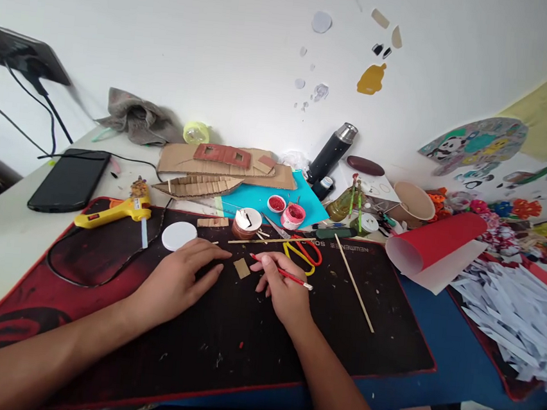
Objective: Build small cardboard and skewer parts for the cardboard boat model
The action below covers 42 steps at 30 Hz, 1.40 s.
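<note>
My right hand [288, 291] is closed around a red pencil [298, 279], its tip pointing left. Just left of that tip lies a small square of cardboard [241, 268] on the black mat [182, 351]. Resting on the mat on the other side of the square, my left hand [180, 278] has its fingers apart and holds nothing I can see. A white lid [179, 236] is close behind its knuckles. Beyond both hands stand an open jar [246, 229] and a thin wooden stick [273, 240]. Scissors [303, 254] with red and yellow handles lie behind my right hand.
A yellow glue gun [118, 212] and a phone [69, 180] are on the left. Behind lie a cardboard boat hull [202, 187] and red paint pots [293, 215]. To the right are another stick [354, 282], rolled red paper [437, 243] and white paper strips [515, 312].
</note>
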Available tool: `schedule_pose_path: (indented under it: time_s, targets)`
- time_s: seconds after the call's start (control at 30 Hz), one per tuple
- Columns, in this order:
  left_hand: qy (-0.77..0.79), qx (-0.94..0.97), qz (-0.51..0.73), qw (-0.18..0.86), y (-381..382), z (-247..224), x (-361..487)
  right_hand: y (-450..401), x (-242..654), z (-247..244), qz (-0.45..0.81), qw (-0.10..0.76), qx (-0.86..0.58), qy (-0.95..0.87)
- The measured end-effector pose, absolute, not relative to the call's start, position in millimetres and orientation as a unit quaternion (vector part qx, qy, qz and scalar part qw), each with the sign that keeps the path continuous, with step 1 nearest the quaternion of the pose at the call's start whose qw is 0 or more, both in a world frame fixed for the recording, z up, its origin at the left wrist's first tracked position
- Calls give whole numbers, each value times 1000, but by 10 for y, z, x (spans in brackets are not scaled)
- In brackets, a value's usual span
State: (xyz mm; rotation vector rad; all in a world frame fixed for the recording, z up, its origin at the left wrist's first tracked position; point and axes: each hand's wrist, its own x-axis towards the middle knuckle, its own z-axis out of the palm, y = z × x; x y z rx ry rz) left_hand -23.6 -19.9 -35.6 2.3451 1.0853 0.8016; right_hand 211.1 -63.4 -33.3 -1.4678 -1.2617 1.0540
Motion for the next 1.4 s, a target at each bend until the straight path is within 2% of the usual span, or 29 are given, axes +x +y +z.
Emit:
schedule_pose_path:
  time_s: [0.13,0.47,0.57,0.83,1.17,1.27,1.4]
  targets:
    - [402,850,273,203,-207,-387,-215,-700,2082,-336,435,465,-598,-487]
    - [411,894,161,74,-217,-389,40,-789,2039,-324,436,497,-588,-466]
    - [404,894,180,75,-174,-392,98,-783,2047,-310,444,517,-585,-439]
    - [358,874,289,155,-229,-346,35,-794,2058,-267,447,520,-585,-433]
    - [310,882,334,120,-292,-233,-39,-833,1986,-307,490,478,-534,-495]
    - [310,870,341,177,-319,-266,-54,-846,1943,-314,476,466,-553,-501]
    - [357,797,321,366,-334,-241,-41,-861,1909,-308,454,475,-562,-502]
